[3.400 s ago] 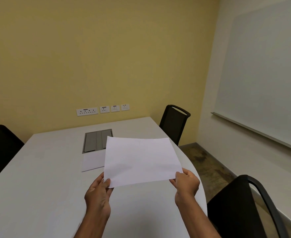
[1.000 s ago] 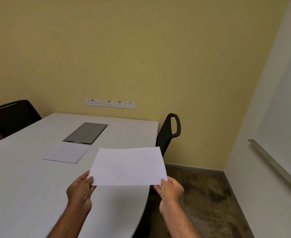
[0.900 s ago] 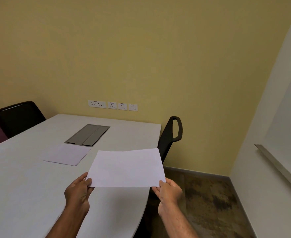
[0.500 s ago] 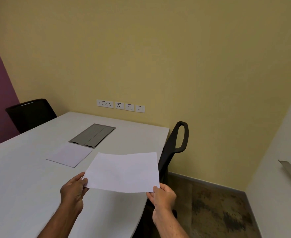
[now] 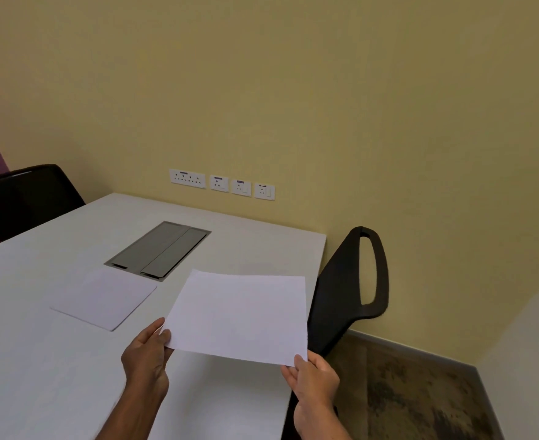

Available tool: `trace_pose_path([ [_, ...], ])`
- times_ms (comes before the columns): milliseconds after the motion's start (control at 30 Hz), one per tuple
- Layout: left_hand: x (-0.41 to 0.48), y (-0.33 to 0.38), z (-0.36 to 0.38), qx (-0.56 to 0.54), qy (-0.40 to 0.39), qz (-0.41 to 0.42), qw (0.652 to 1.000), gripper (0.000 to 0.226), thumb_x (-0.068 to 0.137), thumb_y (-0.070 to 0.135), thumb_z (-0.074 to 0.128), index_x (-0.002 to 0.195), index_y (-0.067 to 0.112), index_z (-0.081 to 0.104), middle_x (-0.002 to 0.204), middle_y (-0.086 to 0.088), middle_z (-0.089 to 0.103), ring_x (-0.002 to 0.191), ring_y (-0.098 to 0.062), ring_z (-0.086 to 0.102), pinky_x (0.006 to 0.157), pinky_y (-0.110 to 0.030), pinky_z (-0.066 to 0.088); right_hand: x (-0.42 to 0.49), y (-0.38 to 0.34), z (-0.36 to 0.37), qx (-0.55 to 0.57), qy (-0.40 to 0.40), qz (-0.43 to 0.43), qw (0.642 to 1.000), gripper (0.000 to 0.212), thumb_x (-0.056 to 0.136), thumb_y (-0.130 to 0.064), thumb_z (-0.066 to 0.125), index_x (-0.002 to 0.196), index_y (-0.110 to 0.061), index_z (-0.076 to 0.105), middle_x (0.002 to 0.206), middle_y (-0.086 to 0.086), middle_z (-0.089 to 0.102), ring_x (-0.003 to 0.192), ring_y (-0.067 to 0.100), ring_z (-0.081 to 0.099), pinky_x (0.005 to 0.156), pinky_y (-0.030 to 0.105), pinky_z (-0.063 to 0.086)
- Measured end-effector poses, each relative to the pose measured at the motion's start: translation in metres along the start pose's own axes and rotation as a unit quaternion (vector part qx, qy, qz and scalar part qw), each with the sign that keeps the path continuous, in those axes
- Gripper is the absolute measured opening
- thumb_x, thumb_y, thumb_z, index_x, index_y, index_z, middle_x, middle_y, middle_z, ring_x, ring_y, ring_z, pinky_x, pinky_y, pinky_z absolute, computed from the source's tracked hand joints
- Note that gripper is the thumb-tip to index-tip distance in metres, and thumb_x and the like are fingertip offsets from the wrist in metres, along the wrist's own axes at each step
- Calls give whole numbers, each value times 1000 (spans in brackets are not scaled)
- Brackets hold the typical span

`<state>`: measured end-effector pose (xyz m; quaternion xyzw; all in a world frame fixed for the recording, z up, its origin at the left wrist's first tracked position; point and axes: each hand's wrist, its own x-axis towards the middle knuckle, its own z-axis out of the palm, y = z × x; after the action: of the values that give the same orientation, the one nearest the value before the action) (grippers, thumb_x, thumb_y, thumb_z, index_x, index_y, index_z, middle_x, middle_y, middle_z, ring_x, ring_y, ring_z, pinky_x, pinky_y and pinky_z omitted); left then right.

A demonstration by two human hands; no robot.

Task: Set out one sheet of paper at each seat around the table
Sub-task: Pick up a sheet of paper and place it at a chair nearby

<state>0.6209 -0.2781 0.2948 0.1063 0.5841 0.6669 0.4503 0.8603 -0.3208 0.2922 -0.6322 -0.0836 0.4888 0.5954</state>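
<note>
I hold one white sheet of paper [image 5: 242, 315] flat above the right part of the white table [image 5: 39, 360]. My left hand [image 5: 147, 360] pinches its near left corner and my right hand [image 5: 312, 379] pinches its near right corner. A small stack of white paper [image 5: 103, 298] lies on the table to the left, beside the grey cable hatch [image 5: 160, 249]. A black chair [image 5: 350, 287] stands at the table's right edge, just beyond the held sheet.
Another black chair [image 5: 23, 198] stands at the table's far left side. Wall sockets [image 5: 220, 184] sit on the yellow wall behind the table. Dark patterned floor [image 5: 420, 401] lies to the right, with a white wall at the far right.
My view has swung left as I moved along the table's right side. The held sheet has come closer to the chair at the right edge and tilted slightly. Both hands keep their grip.
</note>
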Motion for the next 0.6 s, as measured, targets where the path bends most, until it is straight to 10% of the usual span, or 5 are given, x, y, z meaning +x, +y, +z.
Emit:
trace_pose_path([
  [600,176,-95,79,30,10,-10,999,33,90,-7,59,121,5,65,116,-12,65,102,-27,64,95,-36,49,166,57,85,15,31,84,996,22,95,9,59,114,2,66,95,19,71,82,35,72,84,45,60],
])
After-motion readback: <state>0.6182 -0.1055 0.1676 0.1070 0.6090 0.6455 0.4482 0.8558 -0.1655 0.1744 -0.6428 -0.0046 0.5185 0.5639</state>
